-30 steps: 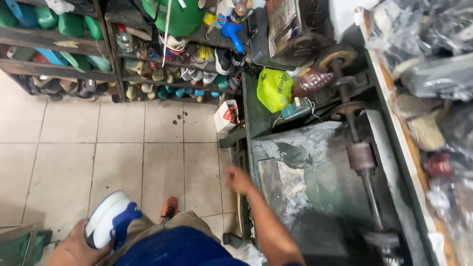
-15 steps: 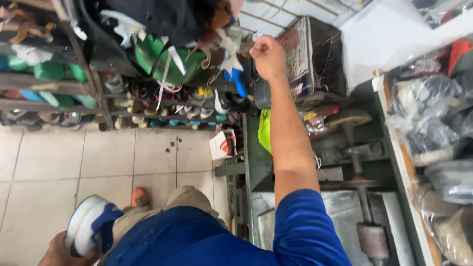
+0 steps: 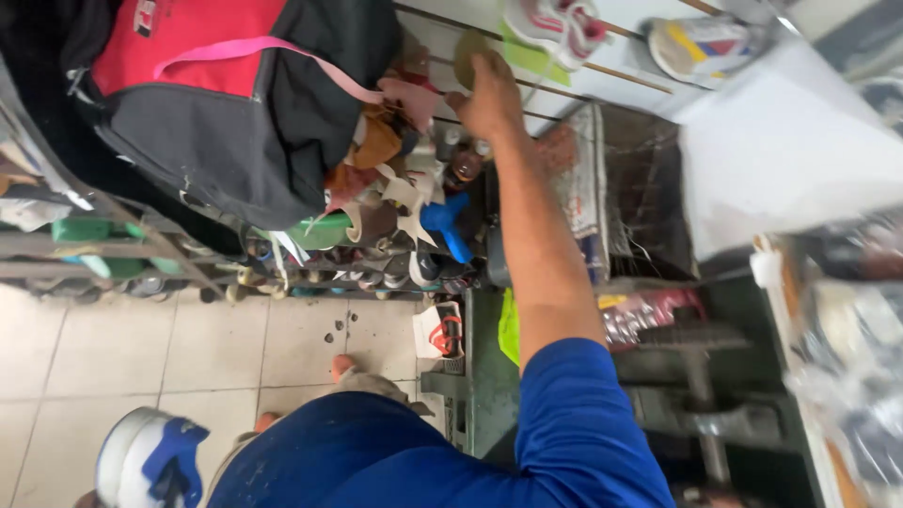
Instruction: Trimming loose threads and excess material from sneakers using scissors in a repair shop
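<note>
A small round tan disc sits high up against the pale wall, at the tips of the right hand, above and slightly left of the knuckles. The fingers curl up toward it and seem to pinch or touch its lower edge, though blur makes it hard to tell whether they truly grip it. The disc shows its flat face to the camera, so it has no long axis to speak of; it lies straight on from the forearm, which runs from the blue sleeve up and a little leftward. The right hand is much the nearer one. The left hand cannot be seen clearly: only a white and blue shoe shows at the bottom left corner, where that hand would be, well apart from the disc, and I cannot tell how it is held. Just left of the disc a pink strap trails from a black and red bag. Below the hand stand small bottles and a blue last. To the right, sneakers hang on thin rods.
</note>
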